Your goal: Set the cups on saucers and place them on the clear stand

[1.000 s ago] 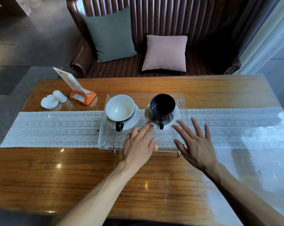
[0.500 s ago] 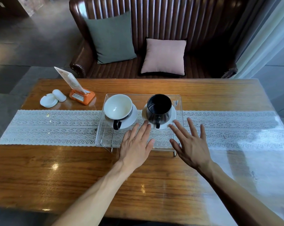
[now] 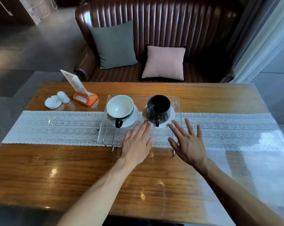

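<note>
A clear stand (image 3: 108,137) sits mid-table over a white lace runner. On its left half a white cup (image 3: 120,107) with a dark handle rests on a white saucer (image 3: 132,117). On the right half a black cup (image 3: 158,108) stands on a second white saucer (image 3: 172,115). My left hand (image 3: 137,143) lies flat and empty over the stand's front edge, fingertips near the black cup's saucer. My right hand (image 3: 187,143) is spread, palm down, at the stand's front right corner, holding nothing.
An orange menu holder (image 3: 84,97) and two small white dishes (image 3: 56,100) stand at the table's back left. The lace runner (image 3: 56,126) crosses the wooden table (image 3: 72,173). Behind it is a brown leather sofa (image 3: 154,30) with a green and a pink cushion.
Both hands have stayed flat and empty in front of the black cup, barely shifting. The camera view has tilted slightly, so the whole scene sits a little differently in frame.
</note>
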